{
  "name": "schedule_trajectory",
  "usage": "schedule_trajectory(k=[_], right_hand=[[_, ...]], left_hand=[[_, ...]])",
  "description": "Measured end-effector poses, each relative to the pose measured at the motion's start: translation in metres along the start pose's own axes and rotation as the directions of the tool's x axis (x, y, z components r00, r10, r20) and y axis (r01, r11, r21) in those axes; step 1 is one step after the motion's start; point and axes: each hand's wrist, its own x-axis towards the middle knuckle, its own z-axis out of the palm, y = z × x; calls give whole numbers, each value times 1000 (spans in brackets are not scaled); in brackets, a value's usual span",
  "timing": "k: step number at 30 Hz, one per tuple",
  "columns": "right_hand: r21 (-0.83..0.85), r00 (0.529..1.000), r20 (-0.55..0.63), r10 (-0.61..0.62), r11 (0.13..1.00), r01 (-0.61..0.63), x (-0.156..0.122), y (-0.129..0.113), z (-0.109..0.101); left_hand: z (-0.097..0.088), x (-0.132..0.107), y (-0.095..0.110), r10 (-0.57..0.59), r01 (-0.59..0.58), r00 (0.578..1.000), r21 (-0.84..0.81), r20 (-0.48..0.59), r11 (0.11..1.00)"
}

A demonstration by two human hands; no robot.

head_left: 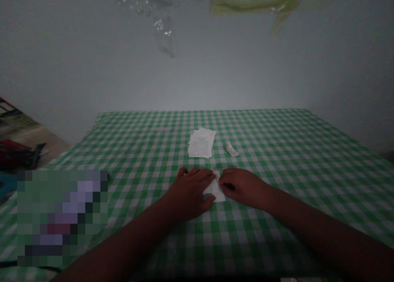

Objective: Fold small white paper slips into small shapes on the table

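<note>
A small sheet of printed paper (218, 195) lies on the checked cloth between my two hands. My left hand (193, 190) rests palm down over its left part, fingers stretched and thumb apart, covering much of the sheet. At the right edge of the paper, my right hand (241, 186) is closed, with thumb and fingertips pinched together at the border. Just beyond my hands sits a loose stack of printed papers (200, 144), its sheets slightly fanned. To the right of the stack is a crumpled or folded piece of white paper (231, 149).
A green and white checked tablecloth (138, 150) covers the table, which reaches a pale wall (197, 76). A blurred-out object (66, 214) lies at the left, with a dark cable (37, 266) near it. Clear and yellowish tape (255, 3) hangs on the wall.
</note>
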Motion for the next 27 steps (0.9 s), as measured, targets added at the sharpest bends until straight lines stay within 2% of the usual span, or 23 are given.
schedule_trajectory(k=[4, 11, 19, 27], right_hand=[[-43, 991, -88, 98, 994, -102, 13, 10, 3], [-67, 980, -127, 152, 985, -161, 18, 13, 8], [-57, 984, -94, 153, 986, -159, 17, 10, 3], [7, 997, 45, 62, 998, -63, 2, -2, -4]], left_hand=[[4, 0, 0, 0, 0, 1000, 8, 5, 1000], [7, 0, -2, 1, -1, 1000, -8, 4, 1000], [5, 2, -3, -3, 3, 1000, 3, 14, 1000], [5, 2, -3, -4, 4, 1000, 5, 12, 1000]])
